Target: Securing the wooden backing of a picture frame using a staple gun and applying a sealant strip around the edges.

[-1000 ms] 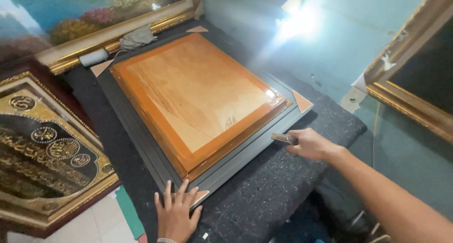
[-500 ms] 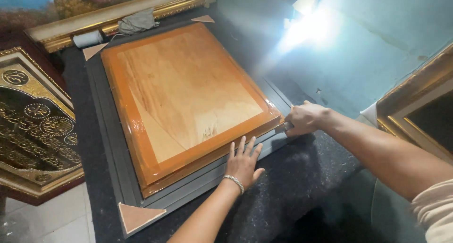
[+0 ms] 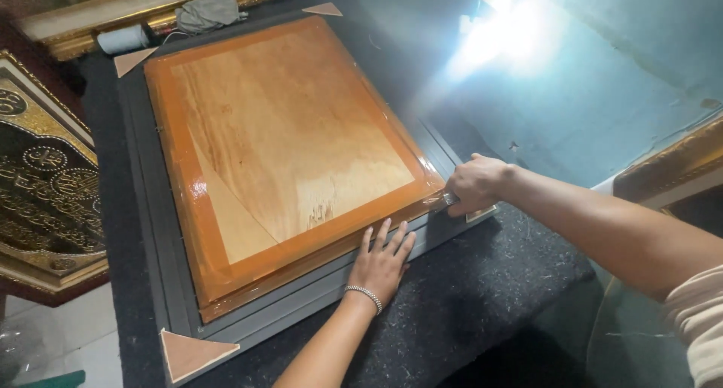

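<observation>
Gilded frame [image 3: 41,200]: seen left of the board, leaning off the table edge.
Roll [image 3: 124,38]: white, laid beyond the board's far-left corner, beside a grey rag [image 3: 207,10].
Board [image 3: 282,143]: orange-edged plywood, laid flat in a grey frame [image 3: 162,282] on the dark table [image 3: 467,313].
Corner guard [image 3: 192,352]: a brown triangle, fitted at the near-left corner of the grey frame.
Left hand [image 3: 384,264]: released – fingers spread, pressed flat on the board's near edge.
Right hand [image 3: 474,184]: clenched on a small tool [image 3: 444,201] – its tip is set at the board's near-right corner.
</observation>
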